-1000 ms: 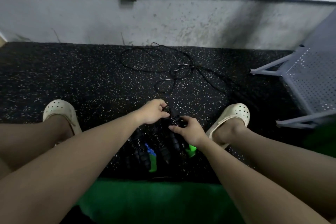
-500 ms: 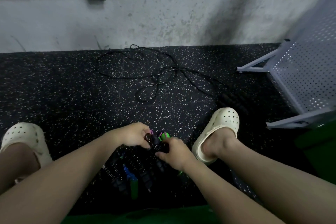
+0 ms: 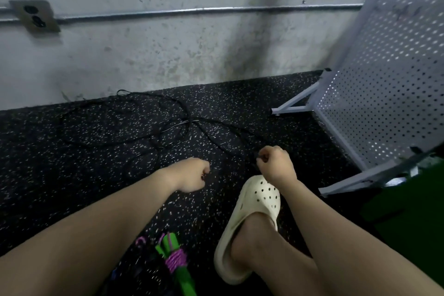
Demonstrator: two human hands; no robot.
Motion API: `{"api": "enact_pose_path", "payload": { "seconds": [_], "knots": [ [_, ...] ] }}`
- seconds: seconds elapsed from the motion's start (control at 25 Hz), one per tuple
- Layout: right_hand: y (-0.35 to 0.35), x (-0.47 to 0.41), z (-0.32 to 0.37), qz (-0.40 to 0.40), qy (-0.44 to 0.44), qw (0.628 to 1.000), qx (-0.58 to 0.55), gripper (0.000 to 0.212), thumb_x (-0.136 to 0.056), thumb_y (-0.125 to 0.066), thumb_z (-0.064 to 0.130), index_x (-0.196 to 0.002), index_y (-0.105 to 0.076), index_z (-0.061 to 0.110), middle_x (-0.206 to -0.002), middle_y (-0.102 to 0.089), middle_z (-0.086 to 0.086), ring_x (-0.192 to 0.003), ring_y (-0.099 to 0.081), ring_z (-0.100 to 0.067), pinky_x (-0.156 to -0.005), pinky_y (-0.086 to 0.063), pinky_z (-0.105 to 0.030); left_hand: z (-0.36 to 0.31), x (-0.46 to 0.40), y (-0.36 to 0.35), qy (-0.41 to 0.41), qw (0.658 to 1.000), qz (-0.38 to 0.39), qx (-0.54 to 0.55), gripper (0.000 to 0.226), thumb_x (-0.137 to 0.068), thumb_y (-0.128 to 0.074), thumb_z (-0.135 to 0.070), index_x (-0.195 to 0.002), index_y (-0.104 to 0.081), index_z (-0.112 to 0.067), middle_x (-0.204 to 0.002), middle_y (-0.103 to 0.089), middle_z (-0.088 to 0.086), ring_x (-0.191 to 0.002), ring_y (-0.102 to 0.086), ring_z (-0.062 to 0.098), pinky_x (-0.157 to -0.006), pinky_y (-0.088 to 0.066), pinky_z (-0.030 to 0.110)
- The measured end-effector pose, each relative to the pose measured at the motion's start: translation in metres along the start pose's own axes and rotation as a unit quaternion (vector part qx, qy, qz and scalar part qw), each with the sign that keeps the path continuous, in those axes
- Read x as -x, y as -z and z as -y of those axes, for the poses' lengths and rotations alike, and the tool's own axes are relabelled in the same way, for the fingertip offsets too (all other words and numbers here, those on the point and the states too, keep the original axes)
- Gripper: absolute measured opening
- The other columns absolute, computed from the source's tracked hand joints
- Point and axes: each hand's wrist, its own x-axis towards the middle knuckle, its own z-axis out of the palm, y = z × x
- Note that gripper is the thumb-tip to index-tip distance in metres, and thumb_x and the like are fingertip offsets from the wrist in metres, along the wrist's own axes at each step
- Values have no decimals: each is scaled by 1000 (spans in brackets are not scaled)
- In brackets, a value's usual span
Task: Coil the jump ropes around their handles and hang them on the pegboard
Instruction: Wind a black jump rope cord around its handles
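Observation:
A loose black jump rope (image 3: 168,125) lies tangled on the speckled floor, and one strand runs toward my right hand (image 3: 276,167). That hand is curled in a fist above my shoe and seems to grip the rope's dark end. My left hand (image 3: 192,175) hovers over the floor with its fingers curled; I make out nothing held in it, only a dark spot at the fingertips. Near the bottom edge lies a pair of green handles wound with purple rope (image 3: 176,259), with darker coiled ropes (image 3: 144,269) dimly beside it. The white pegboard (image 3: 384,79) stands at the right.
My right foot in a cream clog (image 3: 257,211) rests between my forearms. The pegboard's metal feet (image 3: 293,106) stick out onto the floor. A concrete wall with a conduit pipe (image 3: 192,11) and an outlet box (image 3: 36,17) closes the far side. A green object (image 3: 408,223) sits at the right.
Both hands let go of the coiled bundle and moved forward and apart. The right hand reached to the black rope by my shoe. The view swung right toward the pegboard.

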Motion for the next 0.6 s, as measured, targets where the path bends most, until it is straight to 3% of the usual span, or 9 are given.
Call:
{"api": "enact_pose_path", "payload": {
  "seconds": [0.2,0.36,0.48,0.6],
  "knots": [
    [-26,-53,-27,65,-14,994,87,29,-88,-71,29,-116,-68,19,-116,-63,-3,-108,-62,-25,-87,-53,-37,-27,-97,-12,-70,997,-42,-2,56,-99,-50,-4,-152,-42,-21,-151,-43,-2,-134,-48,22,-112,-43,39],
    [-40,-74,-44,90,-65,993,32,49,-80,-83,33,-124,-66,21,-115,-69,0,-98,-65,-19,-78,-52,-31,-32,-161,-25,-123,991,-50,15,67,-98,-46,3,-159,-33,-21,-164,-32,0,-147,-34,23,-123,-29,37],
    [-45,-77,-59,91,-68,993,38,58,-74,-87,40,-123,-62,21,-113,-65,1,-96,-61,-17,-77,-51,-33,-34,-191,-34,-151,988,-45,-4,75,-97,-46,3,-162,-26,-27,-166,-31,-1,-147,-33,24,-123,-28,38],
    [-47,-72,-69,81,-75,991,70,77,-67,-87,57,-126,-58,17,-123,-55,0,-109,-57,-19,-87,-53,-37,-48,-204,-42,-154,983,-49,-88,73,-98,-52,-6,-162,-25,-28,-157,-37,3,-137,-39,29,-118,-31,41]
  ]
}}
